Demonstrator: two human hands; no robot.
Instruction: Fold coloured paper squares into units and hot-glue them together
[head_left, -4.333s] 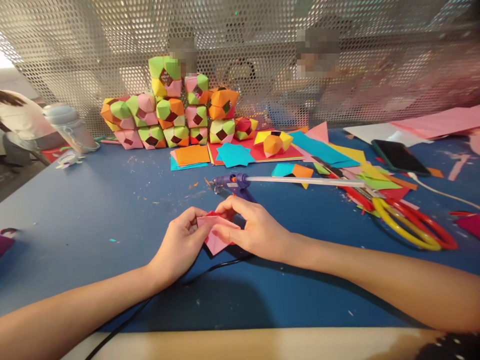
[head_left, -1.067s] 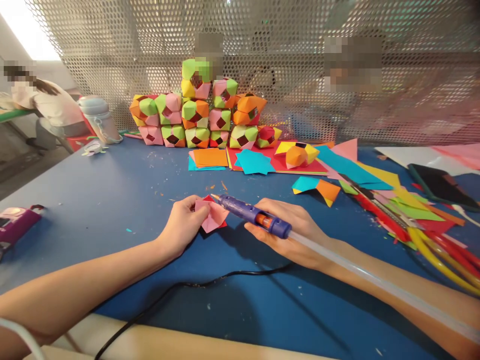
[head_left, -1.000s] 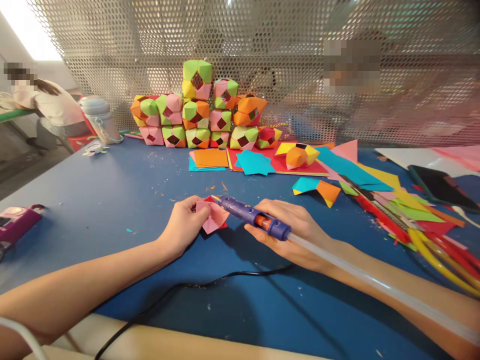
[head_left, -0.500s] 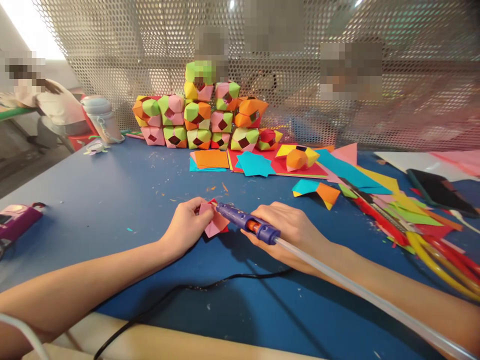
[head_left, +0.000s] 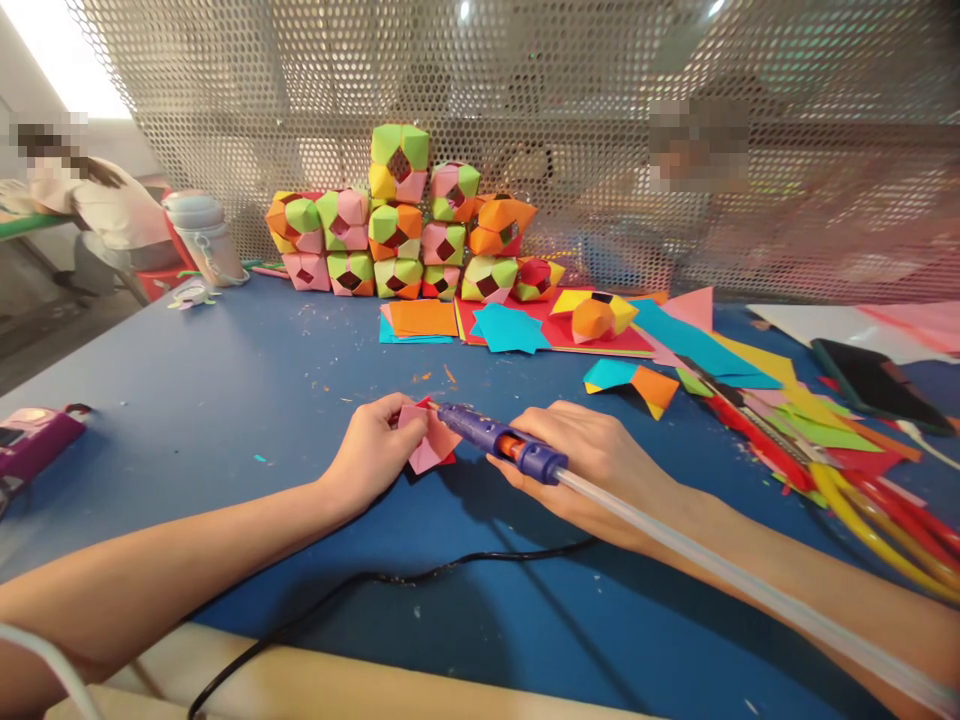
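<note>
Near the middle of the blue table, my left hand (head_left: 373,447) pinches a folded pink and red paper piece (head_left: 429,447) between thumb and fingers. My right hand (head_left: 589,465) is wrapped round a dark blue glue gun (head_left: 487,432), whose handle is hidden by the hand. The gun's nozzle points left and meets the upper edge of the folded paper. A long clear glue stick (head_left: 675,540) sticks out of the gun's back end and runs over my right forearm.
Stacked paper balls (head_left: 394,230) stand at the back against perforated metal. Coloured sheets (head_left: 697,345), scissors (head_left: 780,440) and a phone (head_left: 877,385) lie to the right. A black cable (head_left: 390,578) crosses the front. A bottle (head_left: 202,235) stands back left, and a person (head_left: 124,205) sits beyond.
My right hand and the glue gun have shifted slightly to the right, with the nozzle still at the paper. My left hand has hardly moved.
</note>
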